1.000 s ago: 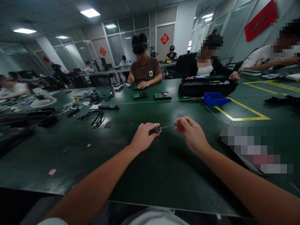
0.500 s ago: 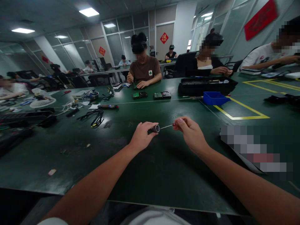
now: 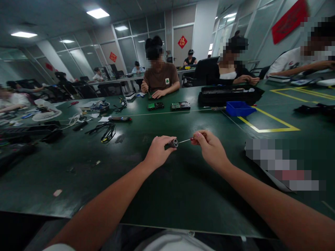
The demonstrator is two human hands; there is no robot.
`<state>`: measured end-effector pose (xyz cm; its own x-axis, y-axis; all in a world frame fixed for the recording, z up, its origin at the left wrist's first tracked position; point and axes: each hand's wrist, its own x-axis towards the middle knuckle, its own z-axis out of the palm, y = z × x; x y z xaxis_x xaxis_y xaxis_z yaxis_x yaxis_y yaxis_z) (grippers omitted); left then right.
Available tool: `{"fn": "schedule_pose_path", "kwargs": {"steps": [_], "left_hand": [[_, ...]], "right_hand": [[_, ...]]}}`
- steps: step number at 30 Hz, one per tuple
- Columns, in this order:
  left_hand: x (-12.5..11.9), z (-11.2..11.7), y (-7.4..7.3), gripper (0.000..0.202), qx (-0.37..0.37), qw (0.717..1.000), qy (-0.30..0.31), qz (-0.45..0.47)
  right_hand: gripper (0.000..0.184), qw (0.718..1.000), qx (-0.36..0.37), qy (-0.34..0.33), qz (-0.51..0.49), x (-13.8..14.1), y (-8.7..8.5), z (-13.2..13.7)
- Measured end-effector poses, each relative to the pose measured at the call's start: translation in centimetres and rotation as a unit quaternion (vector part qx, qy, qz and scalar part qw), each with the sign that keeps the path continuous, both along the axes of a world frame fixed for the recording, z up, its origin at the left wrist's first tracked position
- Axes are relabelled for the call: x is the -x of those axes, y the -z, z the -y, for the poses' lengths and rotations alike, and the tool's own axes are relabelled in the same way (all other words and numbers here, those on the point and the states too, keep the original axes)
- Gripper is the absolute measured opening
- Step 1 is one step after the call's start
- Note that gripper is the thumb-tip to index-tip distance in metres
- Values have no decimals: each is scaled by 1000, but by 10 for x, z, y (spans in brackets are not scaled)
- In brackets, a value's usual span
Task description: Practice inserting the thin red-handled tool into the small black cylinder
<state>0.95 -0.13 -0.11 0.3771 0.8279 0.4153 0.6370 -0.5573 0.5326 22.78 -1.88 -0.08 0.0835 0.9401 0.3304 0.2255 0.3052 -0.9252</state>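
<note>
Above the green table, my left hand (image 3: 158,151) pinches a small dark cylindrical part (image 3: 173,143) between thumb and fingers. Its round, pale-rimmed end faces right and toward me; the rest is hidden in the hand. My right hand (image 3: 210,146) is closed around the reddish handle of a thin screwdriver (image 3: 185,140). The metal shaft points left, with its tip at or very near the round end; I cannot tell whether it is inserted.
On the green table (image 3: 183,202) lie black cables (image 3: 103,132), a dark pen-like tool (image 3: 119,119), green circuit boards (image 3: 180,106), a blue bin (image 3: 239,108) and a blurred-out sheet (image 3: 282,167) at right. A person in brown (image 3: 164,78) works opposite.
My right hand has shifted slightly left and its grip has changed a little, showing more of the handle. The left hand stays nearly still.
</note>
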Motion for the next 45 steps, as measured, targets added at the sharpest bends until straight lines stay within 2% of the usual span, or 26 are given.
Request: {"fn": "schedule_pose_path", "kwargs": {"steps": [6, 10, 17, 27, 36, 40, 45], "left_hand": [[0, 0, -1, 40, 6, 1000, -2, -8], [0, -1, 0, 40, 13, 1000, 1, -14], [1, 0, 1, 40, 20, 1000, 3, -24], [1, 0, 4, 39, 26, 999, 9, -34], [3, -4, 9, 40, 17, 999, 1, -35], [2, -2, 5, 41, 43, 999, -1, -4], [1, -2, 3, 39, 106, 989, -5, 102]], "right_hand": [[27, 999, 1, 30, 21, 0, -9, 5], [26, 997, -34, 70, 26, -1, -15, 9], [26, 997, -53, 34, 49, 0, -17, 13], [27, 993, -57, 38, 95, -2, -15, 11], [26, 987, -55, 64, 138, -4, -20, 12], [25, 984, -62, 86, 141, -3, -20, 12], [25, 985, -67, 91, 132, -4, -20, 13]]}}
